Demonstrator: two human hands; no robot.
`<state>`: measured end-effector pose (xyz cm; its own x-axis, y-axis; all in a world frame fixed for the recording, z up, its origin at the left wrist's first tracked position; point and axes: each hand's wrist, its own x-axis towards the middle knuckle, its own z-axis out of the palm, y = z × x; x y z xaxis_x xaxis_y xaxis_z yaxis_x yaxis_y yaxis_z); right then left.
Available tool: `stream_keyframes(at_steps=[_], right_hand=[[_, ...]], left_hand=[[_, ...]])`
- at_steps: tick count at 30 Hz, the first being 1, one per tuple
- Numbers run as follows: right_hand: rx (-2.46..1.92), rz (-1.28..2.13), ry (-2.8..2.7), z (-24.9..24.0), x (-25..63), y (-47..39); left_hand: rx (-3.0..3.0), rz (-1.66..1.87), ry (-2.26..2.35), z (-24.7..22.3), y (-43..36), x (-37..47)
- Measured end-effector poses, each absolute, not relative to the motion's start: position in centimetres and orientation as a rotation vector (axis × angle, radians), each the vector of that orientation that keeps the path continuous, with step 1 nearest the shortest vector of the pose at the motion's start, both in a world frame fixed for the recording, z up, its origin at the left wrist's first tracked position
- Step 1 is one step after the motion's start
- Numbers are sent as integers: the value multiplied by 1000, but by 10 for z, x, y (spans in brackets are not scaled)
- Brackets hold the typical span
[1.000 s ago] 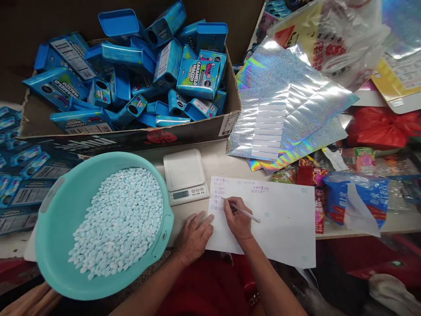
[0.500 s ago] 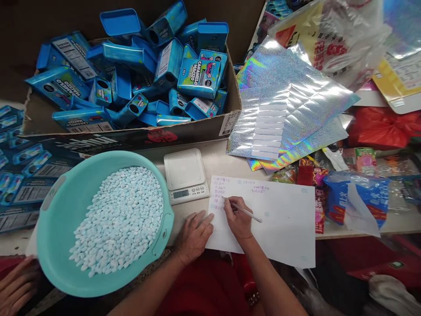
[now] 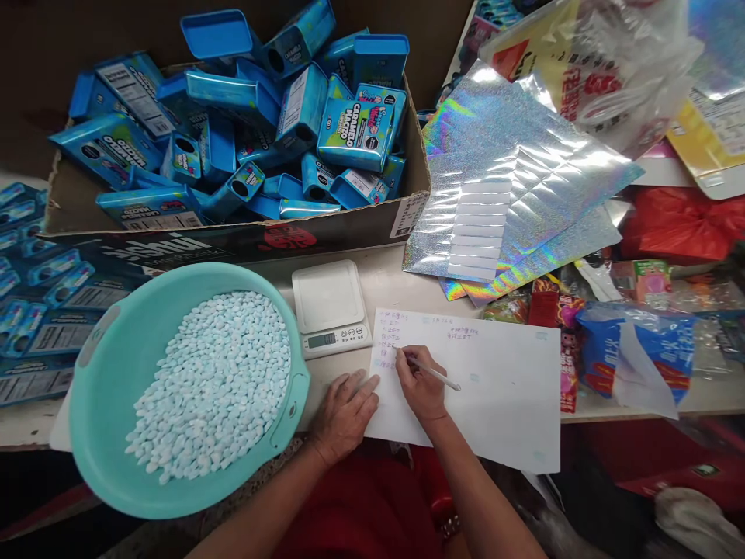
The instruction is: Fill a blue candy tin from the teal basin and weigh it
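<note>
My right hand is closed around a slim white pen, its tip on the handwritten lines at the left part of a white sheet. My left hand lies flat with fingers spread, its fingertips on the sheet's left edge. Just above that hand stands a white digital scale with nothing on its plate. To the left, a turquoise basin holds a heap of pale blue and white candies.
Behind the basin, a cardboard box is piled with blue tins. Holographic sheets lie at the back right. Blue packaging, snack packets and a red plastic bag cover the right side.
A person's hand at the lower left edge has gone out of view. The view has shifted slightly. My right hand and pen stay at nearly the same spot on the sheet.
</note>
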<state>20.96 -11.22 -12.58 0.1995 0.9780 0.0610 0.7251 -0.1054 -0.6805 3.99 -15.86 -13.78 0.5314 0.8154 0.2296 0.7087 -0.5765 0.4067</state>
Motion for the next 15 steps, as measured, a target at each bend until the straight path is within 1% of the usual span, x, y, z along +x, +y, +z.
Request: stream_keyframes(at_steps=[15], right_hand=[[-1850, 543, -1636, -125, 210, -112]], left_hand=[[2514, 574, 1284, -140, -160, 40]])
